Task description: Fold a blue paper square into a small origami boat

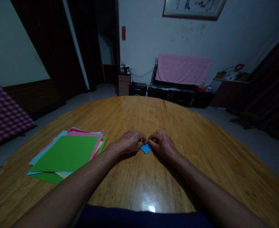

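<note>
Far to the left of the hands, a checked cloth (2, 111) leaned low against the wall, red and white. Nearer, just left of the left hand (130, 142), lay a loose stack of colored paper (64, 154) on the wooden table (139, 111) — a green sheet on top, with pink, blue and other edges fanning out from under it.

The left hand was curled, its fingers (139, 136) reaching inward to meet those of the right hand (162, 145). Together they pinched the upper part of a small blue paper (146, 148), which lay on the table between them. Only its lower point showed — the fingers hid the rest, so any folds could not be made out. Neither hand was spread.

Well beyond the hands, a pink towel (183, 69) hung over a low black cabinet (171, 95) against the far wall. Further right, a shelf (231, 80) held small, dim items.
</note>
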A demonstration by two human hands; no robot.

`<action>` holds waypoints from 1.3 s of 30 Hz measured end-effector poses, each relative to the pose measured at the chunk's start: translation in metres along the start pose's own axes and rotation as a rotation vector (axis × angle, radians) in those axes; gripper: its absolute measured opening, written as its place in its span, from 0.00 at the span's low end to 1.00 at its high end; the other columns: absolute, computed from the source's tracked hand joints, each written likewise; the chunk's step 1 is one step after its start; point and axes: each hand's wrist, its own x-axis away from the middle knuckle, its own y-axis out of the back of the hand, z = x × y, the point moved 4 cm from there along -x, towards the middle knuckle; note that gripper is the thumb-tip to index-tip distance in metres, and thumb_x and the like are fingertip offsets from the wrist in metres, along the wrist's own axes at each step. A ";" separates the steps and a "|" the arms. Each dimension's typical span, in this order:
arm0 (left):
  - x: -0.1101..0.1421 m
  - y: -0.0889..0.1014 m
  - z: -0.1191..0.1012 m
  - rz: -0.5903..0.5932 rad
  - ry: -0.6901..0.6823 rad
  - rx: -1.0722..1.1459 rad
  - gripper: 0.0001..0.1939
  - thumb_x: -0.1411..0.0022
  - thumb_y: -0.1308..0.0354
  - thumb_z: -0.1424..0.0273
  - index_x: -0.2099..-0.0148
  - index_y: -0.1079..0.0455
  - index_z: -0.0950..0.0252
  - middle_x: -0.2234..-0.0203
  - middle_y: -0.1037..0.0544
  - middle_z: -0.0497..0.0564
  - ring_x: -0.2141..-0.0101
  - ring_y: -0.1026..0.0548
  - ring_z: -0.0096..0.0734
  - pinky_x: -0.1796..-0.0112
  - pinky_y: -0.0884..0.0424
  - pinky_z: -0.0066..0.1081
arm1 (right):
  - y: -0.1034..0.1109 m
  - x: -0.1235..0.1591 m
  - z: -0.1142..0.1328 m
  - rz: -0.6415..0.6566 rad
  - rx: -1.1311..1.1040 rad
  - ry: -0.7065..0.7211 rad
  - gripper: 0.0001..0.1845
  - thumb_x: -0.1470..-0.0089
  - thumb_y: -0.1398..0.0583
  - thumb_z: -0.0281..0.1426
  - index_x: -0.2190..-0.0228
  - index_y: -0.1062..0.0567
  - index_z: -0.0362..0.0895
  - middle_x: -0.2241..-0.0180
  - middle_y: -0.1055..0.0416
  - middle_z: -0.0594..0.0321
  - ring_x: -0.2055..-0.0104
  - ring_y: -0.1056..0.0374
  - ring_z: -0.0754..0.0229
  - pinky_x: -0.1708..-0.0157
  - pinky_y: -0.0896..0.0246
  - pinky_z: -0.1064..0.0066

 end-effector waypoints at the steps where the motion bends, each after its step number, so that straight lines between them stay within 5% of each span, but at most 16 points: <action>1: 0.000 -0.001 0.001 0.001 -0.019 0.006 0.14 0.44 0.51 0.71 0.60 0.25 0.61 0.69 0.22 0.50 0.69 0.29 0.31 0.69 0.39 0.28 | -0.001 0.000 0.000 -0.017 0.001 -0.002 0.08 0.48 0.39 0.34 0.74 0.23 0.43 0.71 0.31 0.60 0.65 0.36 0.59 0.66 0.44 0.69; 14: 0.003 0.000 -0.004 -0.013 0.034 0.082 0.15 0.43 0.49 0.67 0.59 0.22 0.59 0.72 0.21 0.49 0.73 0.29 0.28 0.70 0.37 0.27 | 0.013 0.004 -0.011 -0.015 -0.256 -0.071 0.03 0.52 0.40 0.30 0.75 0.26 0.45 0.68 0.29 0.61 0.63 0.33 0.57 0.63 0.40 0.66; 23: -0.002 -0.003 0.005 0.026 0.125 0.151 0.14 0.44 0.49 0.66 0.62 0.22 0.60 0.72 0.21 0.49 0.72 0.29 0.29 0.72 0.40 0.27 | 0.003 0.008 0.004 0.042 -0.153 -0.072 0.04 0.53 0.40 0.26 0.72 0.25 0.46 0.57 0.32 0.57 0.52 0.38 0.53 0.51 0.47 0.57; 30: -0.004 -0.003 0.005 0.027 0.152 0.126 0.12 0.47 0.49 0.70 0.65 0.24 0.65 0.75 0.24 0.49 0.74 0.31 0.27 0.74 0.42 0.26 | -0.003 0.007 0.006 -0.008 -0.089 -0.081 0.02 0.52 0.39 0.29 0.72 0.26 0.46 0.59 0.32 0.58 0.54 0.38 0.53 0.52 0.47 0.57; 39: -0.003 0.001 0.000 0.044 0.173 0.121 0.11 0.47 0.48 0.71 0.64 0.25 0.64 0.75 0.24 0.49 0.74 0.32 0.27 0.74 0.42 0.27 | 0.000 0.002 -0.003 0.092 -0.030 -0.209 0.12 0.53 0.37 0.33 0.63 0.27 0.48 0.46 0.43 0.53 0.42 0.47 0.44 0.48 0.48 0.49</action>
